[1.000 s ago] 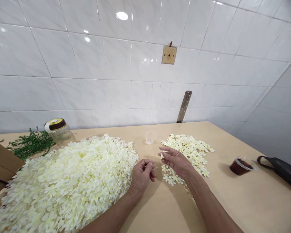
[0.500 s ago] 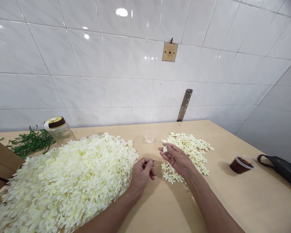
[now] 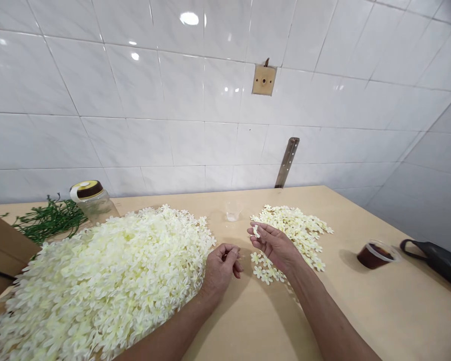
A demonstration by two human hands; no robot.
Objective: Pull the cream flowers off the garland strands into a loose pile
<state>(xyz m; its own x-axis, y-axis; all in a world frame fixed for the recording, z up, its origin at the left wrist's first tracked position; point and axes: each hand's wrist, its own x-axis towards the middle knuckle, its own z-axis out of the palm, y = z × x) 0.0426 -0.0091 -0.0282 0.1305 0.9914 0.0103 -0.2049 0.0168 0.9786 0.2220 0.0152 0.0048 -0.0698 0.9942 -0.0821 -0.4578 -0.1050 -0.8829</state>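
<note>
A small cream-white artificial flower [image 3: 256, 231] is pinched between the thumb and fingers of my right hand [image 3: 275, 245], held above the table. My left hand [image 3: 222, 264] is closed with its thumb against the curled fingers; what it holds, if anything, is too small to make out. Left of it rises a large heap of white artificial flowers [image 3: 113, 276], touching or very near the wrist. A smaller, flatter pile of the same flowers [image 3: 298, 225] spreads behind and under my right hand. A small clear plastic cup [image 3: 232, 214] stands beyond both hands.
Green plastic stems [image 3: 52, 219] and a clear jar with a brown-yellow lid [image 3: 93, 200] stand at the back left. A brown cardboard box [image 3: 3, 255] is at the left edge. To the right are a cup of dark liquid [image 3: 375, 255] and a black strapped pouch [image 3: 441, 263]. A tiled wall borders the table.
The flower in my right hand has turned slightly between the fingers. Both hands otherwise stay in nearly the same place.
</note>
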